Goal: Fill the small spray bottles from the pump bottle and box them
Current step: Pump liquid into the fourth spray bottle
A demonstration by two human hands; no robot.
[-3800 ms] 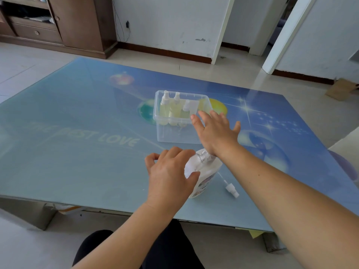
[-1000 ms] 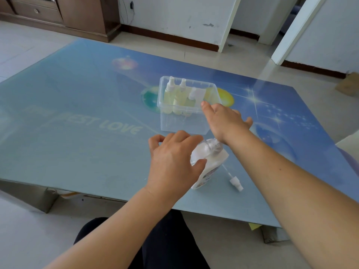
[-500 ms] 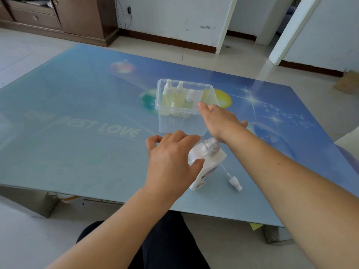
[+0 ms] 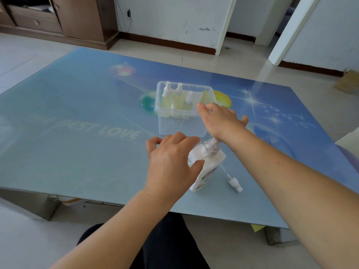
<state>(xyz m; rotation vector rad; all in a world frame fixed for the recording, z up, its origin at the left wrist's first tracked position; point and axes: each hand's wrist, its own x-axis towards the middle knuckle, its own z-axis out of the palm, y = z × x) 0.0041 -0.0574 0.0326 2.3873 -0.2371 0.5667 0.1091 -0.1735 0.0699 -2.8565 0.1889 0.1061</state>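
A white pump bottle [image 4: 208,167] stands near the table's front edge. My right hand [image 4: 220,121] lies palm-down on its pump head with the fingers spread, gripping nothing. My left hand [image 4: 171,162] is curled against the bottle's shoulder around a translucent small spray bottle [image 4: 194,155], which it mostly hides. A loose white spray cap with its tube [image 4: 235,184] lies on the table to the right of the pump bottle. Just behind the hands, a clear plastic box [image 4: 180,129] holds three capped small bottles of pale yellow liquid [image 4: 175,100] along its far wall.
The table is a wide blue glass top [image 4: 77,133] whose front edge is close to my knees. A wooden cabinet [image 4: 77,18] stands far left by the wall, and a cardboard piece [image 4: 347,82] lies on the floor at far right.
Both hands have stayed at the pump bottle. My right hand's fingers have dipped slightly over the pump head. The camera view has shifted a little.
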